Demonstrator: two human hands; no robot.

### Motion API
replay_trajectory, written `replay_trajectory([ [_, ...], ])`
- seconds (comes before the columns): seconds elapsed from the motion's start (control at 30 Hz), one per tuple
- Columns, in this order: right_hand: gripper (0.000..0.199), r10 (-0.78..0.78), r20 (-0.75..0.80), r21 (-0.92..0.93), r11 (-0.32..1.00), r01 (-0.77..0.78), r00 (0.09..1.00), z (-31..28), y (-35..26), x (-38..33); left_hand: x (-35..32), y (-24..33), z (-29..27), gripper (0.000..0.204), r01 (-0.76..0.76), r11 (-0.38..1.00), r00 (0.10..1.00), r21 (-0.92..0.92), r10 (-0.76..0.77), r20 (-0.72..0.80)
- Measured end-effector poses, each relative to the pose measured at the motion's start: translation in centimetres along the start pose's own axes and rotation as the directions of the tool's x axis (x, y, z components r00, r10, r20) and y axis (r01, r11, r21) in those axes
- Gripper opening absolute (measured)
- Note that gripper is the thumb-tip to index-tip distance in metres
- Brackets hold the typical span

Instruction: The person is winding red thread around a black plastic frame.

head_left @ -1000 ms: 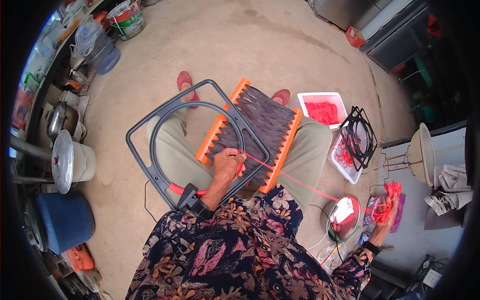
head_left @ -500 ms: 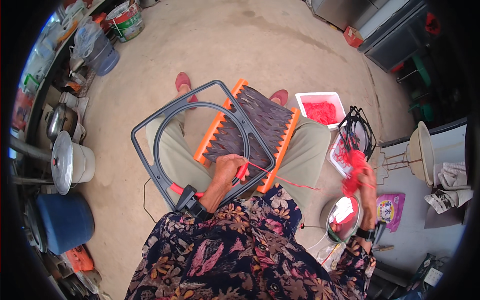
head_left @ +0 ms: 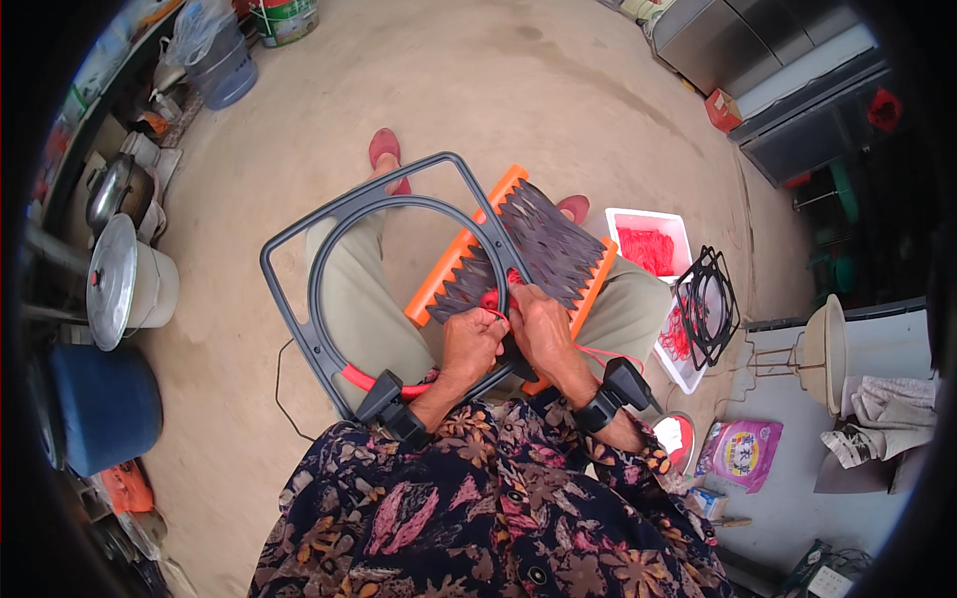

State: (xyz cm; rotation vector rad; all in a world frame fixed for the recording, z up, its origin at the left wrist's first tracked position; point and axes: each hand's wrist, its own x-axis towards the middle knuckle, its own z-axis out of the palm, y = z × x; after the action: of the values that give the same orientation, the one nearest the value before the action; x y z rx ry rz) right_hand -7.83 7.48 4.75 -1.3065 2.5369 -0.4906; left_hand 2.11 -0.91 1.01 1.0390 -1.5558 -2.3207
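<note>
Bare concrete floor, a seated person working on their lap.

Both hands meet at the near rim of the grey frame (head_left: 329, 214), over the orange board (head_left: 459, 264): the left hand (head_left: 471, 347) and right hand (head_left: 538, 329) pinch red cord (head_left: 490, 299) closed-fingered, seemingly knotting it; tightening needs a steady pull. At the floor's right edge stand a white tray (head_left: 648, 221) and a purple packet (head_left: 743, 453).

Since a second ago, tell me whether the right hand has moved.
Yes. The right hand came in from out by the white tray side to the orange board on the lap, beside the left hand.
</note>
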Motion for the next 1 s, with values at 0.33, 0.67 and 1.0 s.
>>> replay_trajectory([
  [0.33,0.048,0.200,0.299,0.730,0.582,-0.359,0.933,-1.4,0.1,0.4,0.7,-0.8,0.1,0.017,-0.020,0.996,1.000,0.083,0.020,-0.007],
  [0.67,0.034,-0.046,-0.024,-0.188,0.981,0.040,0.999,0.8,-2.6,3.6,0.0,-1.7,0.1,0.015,-0.037,0.955,0.999,0.295,0.046,-0.026],
  [1.0,0.023,0.276,0.021,0.999,0.028,-0.030,0.961,-5.3,1.8,1.1,-0.6,1.5,0.2,0.012,-0.082,0.988,0.996,-0.129,0.077,-0.039],
])
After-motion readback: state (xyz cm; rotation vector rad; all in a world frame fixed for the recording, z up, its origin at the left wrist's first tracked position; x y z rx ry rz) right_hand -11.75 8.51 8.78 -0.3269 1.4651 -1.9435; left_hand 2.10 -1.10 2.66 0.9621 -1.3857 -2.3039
